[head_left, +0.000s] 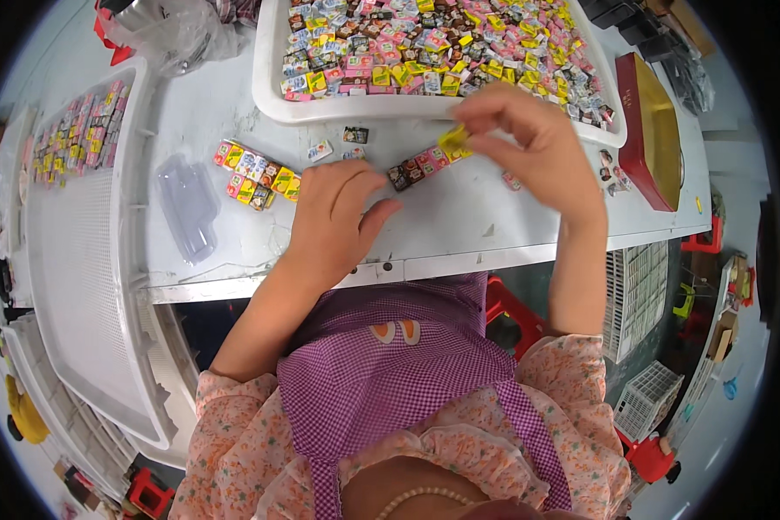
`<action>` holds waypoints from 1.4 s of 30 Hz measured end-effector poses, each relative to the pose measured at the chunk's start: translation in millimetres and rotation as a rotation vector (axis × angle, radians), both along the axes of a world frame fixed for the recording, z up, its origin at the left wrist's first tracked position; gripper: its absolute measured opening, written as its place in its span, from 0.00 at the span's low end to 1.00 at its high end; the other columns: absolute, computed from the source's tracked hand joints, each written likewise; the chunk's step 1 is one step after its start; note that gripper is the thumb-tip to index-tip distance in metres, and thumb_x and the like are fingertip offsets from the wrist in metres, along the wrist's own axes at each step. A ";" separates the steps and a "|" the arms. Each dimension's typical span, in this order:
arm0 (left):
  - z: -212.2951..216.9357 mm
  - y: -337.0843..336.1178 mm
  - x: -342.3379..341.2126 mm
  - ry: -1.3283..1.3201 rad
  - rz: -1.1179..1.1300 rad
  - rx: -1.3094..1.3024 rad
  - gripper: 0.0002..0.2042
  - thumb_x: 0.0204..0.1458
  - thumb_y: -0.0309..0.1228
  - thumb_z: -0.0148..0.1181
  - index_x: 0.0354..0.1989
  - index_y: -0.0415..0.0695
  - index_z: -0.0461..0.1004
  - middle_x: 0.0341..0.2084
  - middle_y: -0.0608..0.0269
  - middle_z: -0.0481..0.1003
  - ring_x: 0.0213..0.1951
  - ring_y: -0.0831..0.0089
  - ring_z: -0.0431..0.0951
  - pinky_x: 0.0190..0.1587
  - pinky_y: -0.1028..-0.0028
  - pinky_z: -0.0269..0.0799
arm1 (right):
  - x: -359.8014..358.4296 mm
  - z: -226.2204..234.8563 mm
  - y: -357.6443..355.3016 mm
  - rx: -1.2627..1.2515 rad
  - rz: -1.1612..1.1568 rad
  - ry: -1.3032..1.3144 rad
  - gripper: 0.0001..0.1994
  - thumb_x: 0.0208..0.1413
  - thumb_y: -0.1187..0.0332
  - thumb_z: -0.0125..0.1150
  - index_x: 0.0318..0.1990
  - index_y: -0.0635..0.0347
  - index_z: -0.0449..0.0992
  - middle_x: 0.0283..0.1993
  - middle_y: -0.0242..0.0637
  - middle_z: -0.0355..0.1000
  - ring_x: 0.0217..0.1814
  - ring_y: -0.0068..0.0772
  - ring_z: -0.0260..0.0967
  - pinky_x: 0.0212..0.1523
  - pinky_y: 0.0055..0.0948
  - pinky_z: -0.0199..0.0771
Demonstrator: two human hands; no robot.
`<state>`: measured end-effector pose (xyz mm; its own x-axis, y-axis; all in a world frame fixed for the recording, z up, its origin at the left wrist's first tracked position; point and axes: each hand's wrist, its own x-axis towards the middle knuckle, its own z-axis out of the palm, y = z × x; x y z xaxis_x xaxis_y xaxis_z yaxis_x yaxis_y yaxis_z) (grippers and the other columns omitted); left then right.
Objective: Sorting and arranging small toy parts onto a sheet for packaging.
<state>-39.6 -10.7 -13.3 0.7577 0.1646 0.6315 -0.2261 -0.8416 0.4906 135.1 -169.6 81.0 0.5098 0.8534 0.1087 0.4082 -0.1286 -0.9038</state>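
A short row of small wrapped candies (421, 166), dark brown, pink and yellow, lies slanted on the table in front of me. At its far right end, my right hand (529, 143) pinches a yellow wrapped candy (452, 139) between thumb and forefinger. My left hand (338, 208) rests by the row's dark left end, its fingers bent and its thumb apart, with nothing visible between them. Beside its knuckles lie two joined rows of wrapped candies (256, 173), white, pink and yellow. Loose candies, a white one (320, 150) and a dark one (355, 134), lie just beyond my left hand.
A white tray (355, 108) heaped with wrapped candies fills the far side. A clear plastic mould (187, 208) lies at left, beside a white mesh tray (78, 234) with candy rows at its far end. A red and gold box (650, 130) stands at right.
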 end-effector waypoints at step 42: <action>8.1 2.8 -8.8 -0.059 0.075 -0.208 0.14 0.46 0.20 0.64 0.41 0.38 0.70 0.37 0.55 0.74 0.39 0.56 0.74 0.43 0.66 0.70 | -67.7 -65.5 2.9 0.057 0.118 -0.462 0.36 0.50 0.54 0.62 0.64 0.63 0.59 0.68 0.46 0.55 0.73 0.46 0.46 0.70 0.44 0.44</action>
